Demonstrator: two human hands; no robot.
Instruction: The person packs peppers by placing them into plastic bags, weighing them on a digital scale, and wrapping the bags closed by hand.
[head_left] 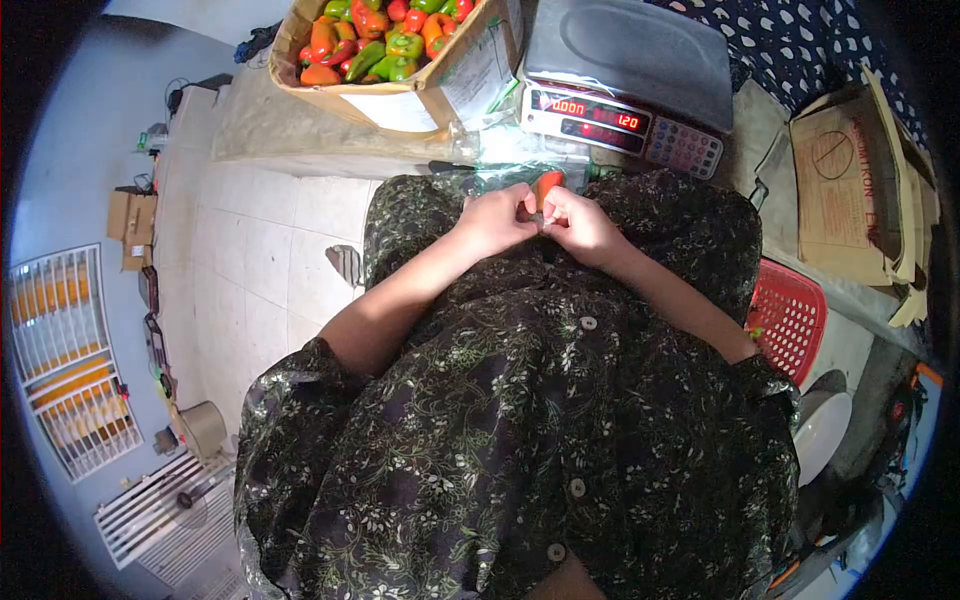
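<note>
Over the lap, my left hand [498, 221] and my right hand [580, 228] meet, fingertips pinched together on the edge of a clear plastic bag [500, 181]. A red-orange pepper [547, 184] shows just beyond the fingers, seemingly inside the bag. Exactly which part of the plastic each hand grips is too small to tell. Beyond the knees, a digital scale [628, 62] has its red display lit. To its left, a cardboard box [428, 97] holds red, orange and green peppers [375, 42].
At the right lie an open cardboard box [842, 180], a red perforated basket [790, 318] and a white round object [824, 432]. White floor tiles [262, 240] extend on the left, with a slipper [345, 265] beside the knee. Barred windows are farther left.
</note>
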